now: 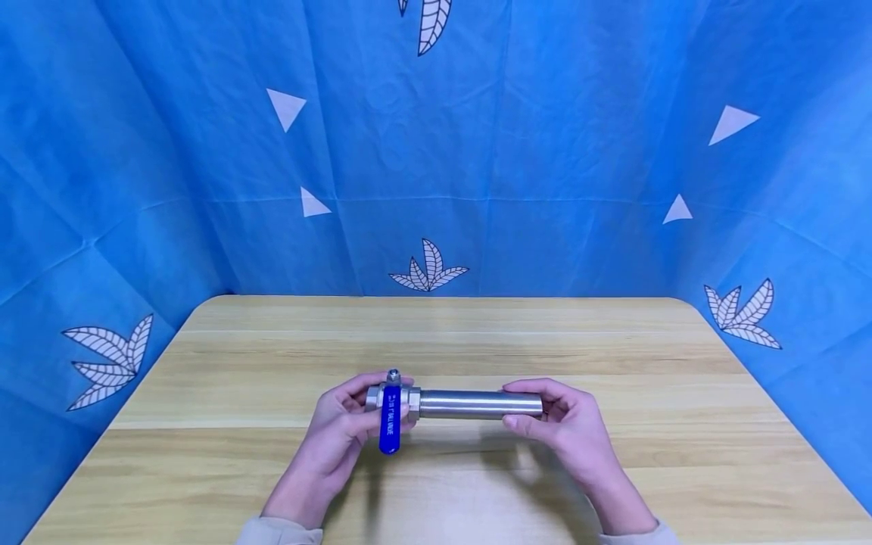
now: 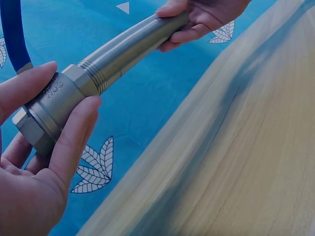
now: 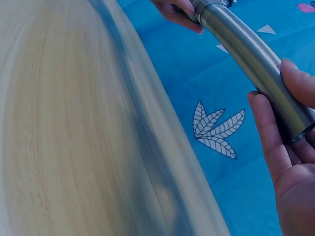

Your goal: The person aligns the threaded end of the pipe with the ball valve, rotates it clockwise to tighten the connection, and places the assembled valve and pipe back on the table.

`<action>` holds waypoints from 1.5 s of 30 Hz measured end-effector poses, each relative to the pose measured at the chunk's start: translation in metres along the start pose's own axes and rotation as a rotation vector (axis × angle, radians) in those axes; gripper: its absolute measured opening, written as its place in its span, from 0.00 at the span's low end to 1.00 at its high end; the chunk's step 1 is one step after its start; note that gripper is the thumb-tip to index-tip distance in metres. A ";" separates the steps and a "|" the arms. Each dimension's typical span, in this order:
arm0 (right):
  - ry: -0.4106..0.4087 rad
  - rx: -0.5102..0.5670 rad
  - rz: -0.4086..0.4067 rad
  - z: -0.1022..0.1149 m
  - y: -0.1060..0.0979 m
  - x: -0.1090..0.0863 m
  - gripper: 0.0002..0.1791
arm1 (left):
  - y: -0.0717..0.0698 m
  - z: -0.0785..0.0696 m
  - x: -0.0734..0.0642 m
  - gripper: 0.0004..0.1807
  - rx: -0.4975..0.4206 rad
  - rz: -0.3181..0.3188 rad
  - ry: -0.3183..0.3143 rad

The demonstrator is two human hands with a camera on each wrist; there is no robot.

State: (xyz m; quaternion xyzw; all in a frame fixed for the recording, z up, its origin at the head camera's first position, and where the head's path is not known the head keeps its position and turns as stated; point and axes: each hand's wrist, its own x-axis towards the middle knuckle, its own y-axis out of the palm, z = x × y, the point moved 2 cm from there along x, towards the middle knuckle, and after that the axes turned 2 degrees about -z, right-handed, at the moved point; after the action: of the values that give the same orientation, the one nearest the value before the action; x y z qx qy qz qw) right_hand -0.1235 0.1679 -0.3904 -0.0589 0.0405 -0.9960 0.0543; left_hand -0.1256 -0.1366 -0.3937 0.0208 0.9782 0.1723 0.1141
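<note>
A silver ball valve (image 1: 414, 401) with a blue lever handle (image 1: 390, 424) is gripped by my left hand (image 1: 334, 435), thumb and fingers around its body. From its right side runs a brushed metal pipe (image 1: 470, 404), its threaded end at the valve's hex opening with several threads showing in the left wrist view. My right hand (image 1: 579, 431) holds the pipe's far plain end between thumb and fingers. Valve and pipe lie level in one line, raised over the table. The lever points toward me, across the pipe.
Beneath the hands is a light wood-grain table (image 1: 436, 333) with rounded back corners. Blue cloth (image 1: 545, 151) printed with white leaves and triangles hangs behind it and along both sides. Shadows of the hands and pipe fall on the tabletop.
</note>
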 end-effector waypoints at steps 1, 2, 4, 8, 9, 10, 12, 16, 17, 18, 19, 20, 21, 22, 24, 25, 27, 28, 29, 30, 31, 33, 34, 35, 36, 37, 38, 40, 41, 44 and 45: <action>0.011 0.005 0.000 0.000 0.000 0.000 0.24 | 0.000 0.000 0.000 0.32 -0.001 0.000 0.001; 0.020 0.008 0.002 -0.001 0.000 0.000 0.24 | 0.000 0.000 0.000 0.31 -0.001 -0.001 0.002; 0.034 0.019 0.002 -0.001 0.000 0.000 0.23 | 0.000 0.000 0.000 0.31 0.000 0.000 0.006; 0.056 0.031 0.000 -0.001 0.001 0.001 0.23 | 0.000 0.000 0.000 0.29 0.003 0.001 0.011; 0.062 0.034 -0.002 -0.001 0.002 0.001 0.23 | 0.000 0.000 0.000 0.29 0.004 0.002 0.013; 0.070 0.036 -0.006 -0.001 0.002 0.001 0.23 | 0.000 0.000 0.000 0.29 0.005 0.003 0.016; 0.082 0.039 -0.009 -0.001 0.002 0.001 0.23 | 0.000 0.001 0.000 0.29 0.006 0.006 0.019; 0.052 0.055 0.032 -0.003 0.002 0.001 0.25 | -0.001 0.001 0.001 0.30 0.009 0.007 0.026; 0.023 0.057 0.049 -0.003 0.002 0.001 0.25 | -0.001 0.001 0.001 0.30 0.008 0.005 0.026; -0.018 0.054 0.066 -0.004 0.002 0.001 0.26 | -0.001 0.001 0.001 0.29 0.004 0.004 0.026; -0.059 0.047 0.075 -0.004 0.003 0.000 0.27 | -0.001 0.001 0.000 0.29 -0.002 0.001 0.028; -0.110 0.030 0.079 -0.003 0.003 0.000 0.28 | -0.001 0.001 0.000 0.28 -0.011 -0.001 0.030; -0.159 0.007 0.071 -0.003 0.004 0.000 0.28 | -0.002 0.001 0.000 0.27 -0.017 0.002 0.032; -0.205 -0.023 0.055 -0.002 0.005 0.000 0.28 | -0.002 0.001 0.000 0.27 -0.024 0.004 0.035; -0.266 -0.088 0.005 -0.001 0.006 -0.001 0.27 | -0.002 0.001 0.000 0.26 -0.036 0.001 0.037; -0.275 -0.114 -0.022 0.000 0.006 -0.001 0.26 | -0.002 0.001 -0.001 0.26 -0.039 0.004 0.038; -0.266 -0.143 -0.061 0.000 0.006 -0.002 0.24 | -0.003 0.000 -0.001 0.26 -0.030 0.011 0.036; -0.249 -0.149 -0.073 0.001 0.006 -0.003 0.24 | -0.003 0.000 -0.001 0.26 -0.025 0.014 0.035; -0.225 -0.148 -0.078 0.001 0.006 -0.003 0.23 | -0.003 0.000 -0.001 0.26 -0.019 0.018 0.035; -0.197 -0.145 -0.081 0.002 0.005 -0.004 0.23 | -0.003 -0.001 -0.001 0.27 -0.011 0.027 0.036; -0.169 -0.140 -0.077 0.002 0.005 -0.004 0.23 | -0.004 -0.001 -0.001 0.27 -0.006 0.033 0.039; -0.114 -0.122 -0.059 0.002 0.004 -0.005 0.22 | -0.004 -0.001 -0.001 0.26 0.003 0.045 0.045; -0.093 -0.116 -0.048 0.002 0.003 -0.005 0.22 | -0.004 -0.001 -0.001 0.26 0.004 0.049 0.049; -0.074 -0.113 -0.037 0.002 0.003 -0.004 0.22 | -0.004 -0.001 -0.001 0.26 0.004 0.052 0.051; -0.058 -0.111 -0.025 0.002 0.003 -0.004 0.21 | -0.005 -0.001 -0.001 0.25 0.004 0.053 0.053; -0.047 -0.106 -0.013 0.002 0.002 -0.003 0.21 | -0.005 -0.001 -0.001 0.25 0.005 0.055 0.055; -0.037 -0.100 -0.001 0.002 0.002 -0.003 0.20 | -0.004 -0.001 -0.001 0.24 0.005 0.058 0.056; -0.024 -0.082 0.021 0.002 0.001 -0.002 0.19 | -0.004 -0.001 -0.001 0.23 0.002 0.063 0.062; -0.014 -0.071 0.031 0.001 0.001 -0.002 0.19 | -0.004 0.000 -0.002 0.23 0.003 0.064 0.064; 0.018 -0.023 0.059 0.001 0.000 -0.001 0.19 | -0.003 0.000 -0.002 0.23 0.000 0.067 0.074; 0.023 -0.017 0.063 0.000 0.001 -0.001 0.19 | -0.003 0.000 -0.002 0.24 -0.001 0.066 0.077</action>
State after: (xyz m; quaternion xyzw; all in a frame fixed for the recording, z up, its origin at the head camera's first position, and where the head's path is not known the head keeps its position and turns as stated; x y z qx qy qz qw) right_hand -0.1228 0.1673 -0.3902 -0.0466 0.0515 -0.9940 0.0847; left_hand -0.1241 -0.1397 -0.3945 0.0461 0.9806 0.1769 0.0708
